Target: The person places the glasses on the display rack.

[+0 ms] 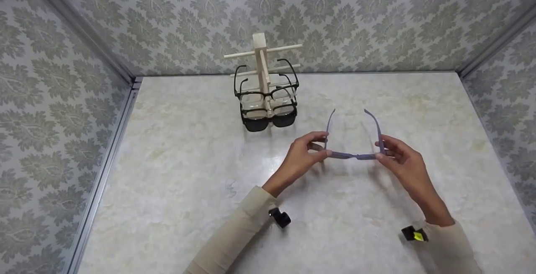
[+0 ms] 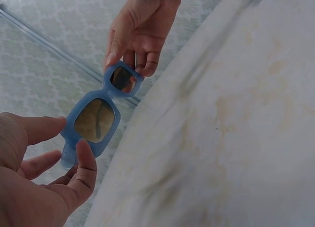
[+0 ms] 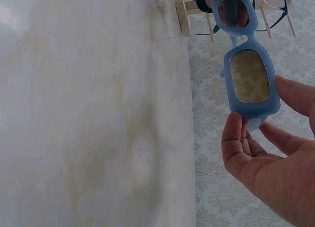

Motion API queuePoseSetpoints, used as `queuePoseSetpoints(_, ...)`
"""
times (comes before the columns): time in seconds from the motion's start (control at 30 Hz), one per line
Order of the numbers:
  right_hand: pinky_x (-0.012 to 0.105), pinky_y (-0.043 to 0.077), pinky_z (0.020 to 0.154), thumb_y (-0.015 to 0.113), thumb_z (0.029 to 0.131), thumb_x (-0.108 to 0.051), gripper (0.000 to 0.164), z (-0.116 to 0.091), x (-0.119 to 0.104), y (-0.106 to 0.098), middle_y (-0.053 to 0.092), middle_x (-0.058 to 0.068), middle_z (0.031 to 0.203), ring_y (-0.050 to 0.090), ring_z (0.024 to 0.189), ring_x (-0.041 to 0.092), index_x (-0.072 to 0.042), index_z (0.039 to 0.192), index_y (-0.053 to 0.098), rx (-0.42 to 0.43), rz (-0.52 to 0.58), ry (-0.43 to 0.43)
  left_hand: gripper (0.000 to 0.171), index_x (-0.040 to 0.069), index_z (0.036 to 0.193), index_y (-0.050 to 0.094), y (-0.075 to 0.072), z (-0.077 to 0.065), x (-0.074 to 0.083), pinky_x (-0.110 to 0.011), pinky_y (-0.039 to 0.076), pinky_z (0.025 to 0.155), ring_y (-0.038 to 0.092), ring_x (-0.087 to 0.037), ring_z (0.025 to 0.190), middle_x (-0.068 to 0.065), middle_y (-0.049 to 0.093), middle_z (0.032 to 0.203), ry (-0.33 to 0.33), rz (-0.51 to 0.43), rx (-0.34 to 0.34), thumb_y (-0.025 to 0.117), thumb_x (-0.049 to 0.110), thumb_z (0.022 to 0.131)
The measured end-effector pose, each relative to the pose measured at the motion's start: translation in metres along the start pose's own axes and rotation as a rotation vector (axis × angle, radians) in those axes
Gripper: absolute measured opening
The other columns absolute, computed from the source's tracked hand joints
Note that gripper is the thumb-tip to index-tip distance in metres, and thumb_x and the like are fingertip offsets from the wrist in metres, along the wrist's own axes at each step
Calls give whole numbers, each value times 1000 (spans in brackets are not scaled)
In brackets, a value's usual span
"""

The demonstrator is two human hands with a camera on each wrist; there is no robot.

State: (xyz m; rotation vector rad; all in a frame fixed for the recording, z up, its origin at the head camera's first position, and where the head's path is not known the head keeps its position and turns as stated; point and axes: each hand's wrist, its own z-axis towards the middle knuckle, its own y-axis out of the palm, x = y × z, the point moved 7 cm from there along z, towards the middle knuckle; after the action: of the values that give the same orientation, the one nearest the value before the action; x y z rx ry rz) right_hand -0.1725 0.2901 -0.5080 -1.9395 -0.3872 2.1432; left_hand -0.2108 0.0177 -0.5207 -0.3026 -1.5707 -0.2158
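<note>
A pair of blue sunglasses [image 1: 342, 155] is held up over the table between both hands, its temples unfolded and pointing toward the back wall. My left hand [image 1: 302, 153] pinches the frame's left end, by the hinge. At the opposite end, my right hand [image 1: 403, 163] grips the corner of the frame and the temple with thumb and fingers. Brownish tinted lenses show within the thick blue rims of the sunglasses [image 2: 112, 119] in the left wrist view. From the right wrist, the sunglasses [image 3: 268, 89] appear with the right fingertips at their outer edge.
Left of the hands, toward the back, a wooden display rack [image 1: 260, 62] with crossbars stands on the marbled table [image 1: 176, 161]. It carries black-framed glasses [image 1: 289, 93] and dark sunglasses [image 1: 256, 124] below. Patterned wall panels [image 1: 268, 6] enclose the table at the back and sides.
</note>
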Motion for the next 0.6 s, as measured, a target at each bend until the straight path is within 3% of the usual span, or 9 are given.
queuePoseSetpoints(0.27,15,59,95,78,105,-10,53,5,-9,3,70,21,137,72,114,13,2,154,60,1,8,-26,47,2,143,70,-7,-3,9,-33,68,79,73,-13,99,-11,72,130,15,-18,18,81,1,97)
queuePoseSetpoints(0.6,16,58,96,78,105,-12,51,9,-25,4,72,17,137,71,115,16,-2,153,63,-2,17,-45,50,4,147,68,-16,-8,22,-49,68,85,73,-16,104,-10,71,133,32,-39,25,82,3,98)
